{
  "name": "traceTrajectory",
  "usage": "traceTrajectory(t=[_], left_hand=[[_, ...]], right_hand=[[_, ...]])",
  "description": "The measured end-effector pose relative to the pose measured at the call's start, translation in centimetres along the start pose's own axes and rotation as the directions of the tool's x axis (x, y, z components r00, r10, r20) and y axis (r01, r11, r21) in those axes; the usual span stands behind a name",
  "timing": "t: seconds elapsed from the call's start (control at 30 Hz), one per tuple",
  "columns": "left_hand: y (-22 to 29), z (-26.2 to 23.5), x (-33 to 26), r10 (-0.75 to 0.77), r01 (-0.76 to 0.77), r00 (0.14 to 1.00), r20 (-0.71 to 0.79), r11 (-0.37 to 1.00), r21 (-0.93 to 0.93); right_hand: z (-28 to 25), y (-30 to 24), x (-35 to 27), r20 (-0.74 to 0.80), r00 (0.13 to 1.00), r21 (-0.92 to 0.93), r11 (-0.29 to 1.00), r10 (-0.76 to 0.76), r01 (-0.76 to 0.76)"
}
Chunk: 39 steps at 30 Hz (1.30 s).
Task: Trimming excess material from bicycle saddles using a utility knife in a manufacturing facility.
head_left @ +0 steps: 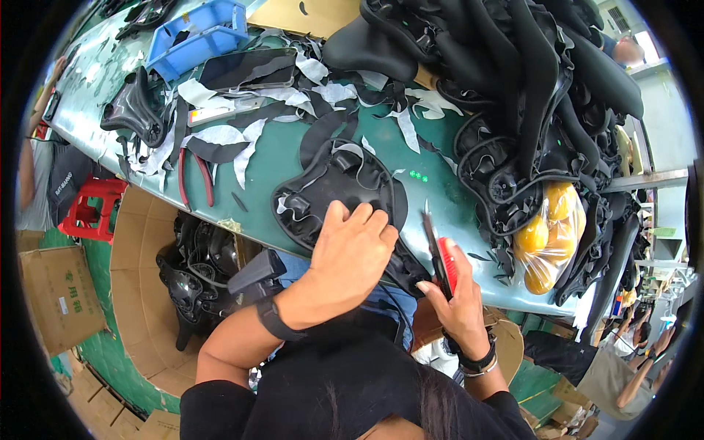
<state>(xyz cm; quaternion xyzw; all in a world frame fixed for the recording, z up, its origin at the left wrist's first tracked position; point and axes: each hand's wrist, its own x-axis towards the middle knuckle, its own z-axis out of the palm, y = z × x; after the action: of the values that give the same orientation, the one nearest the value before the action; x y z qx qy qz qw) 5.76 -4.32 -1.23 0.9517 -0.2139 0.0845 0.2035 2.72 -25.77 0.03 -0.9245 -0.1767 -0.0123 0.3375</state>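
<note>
A black bicycle saddle (334,183) lies underside up at the table's front edge, its wide end away from me and its narrow nose toward my right. My left hand (350,246) is on its middle with the fingers bent and closed; the fingertips are partly hidden against the saddle. In my right hand (462,293), just right of the saddle nose, is a red and black utility knife (445,265). Its blade points up and away from me, apart from the saddle. Black and white trimmed strips (213,143) lie beyond the saddle.
Red-handled pliers (207,180) lie left on the green table (275,143). Behind are a phone (238,67) and a blue bin (198,37). Black saddles (506,88) pile at right beside a bag of yellow fruit (550,238). A cardboard box (139,293) holds black parts below left.
</note>
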Motion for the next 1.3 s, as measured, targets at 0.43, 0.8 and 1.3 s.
traceTrajectory(t=[0.43,0.8,1.3], left_hand=[[-4.0,-3.1,0.6,-0.202,0.313,0.946,0.255,0.353,-0.882],[-6.4,-3.4,-4.3,-0.215,0.210,0.976,0.027,0.907,-0.365],[-3.1,-4.4,-1.5,-0.169,0.165,0.985,-0.016,0.975,-0.149]], right_hand=[[-5.9,-2.1,0.2,0.448,0.892,-0.328,0.940,0.065,0.096],[-1.1,-1.5,3.8,0.481,0.844,-0.153,0.925,-0.237,0.347],[-3.8,1.5,0.7,0.126,0.972,-0.146,0.965,-0.199,0.217]])
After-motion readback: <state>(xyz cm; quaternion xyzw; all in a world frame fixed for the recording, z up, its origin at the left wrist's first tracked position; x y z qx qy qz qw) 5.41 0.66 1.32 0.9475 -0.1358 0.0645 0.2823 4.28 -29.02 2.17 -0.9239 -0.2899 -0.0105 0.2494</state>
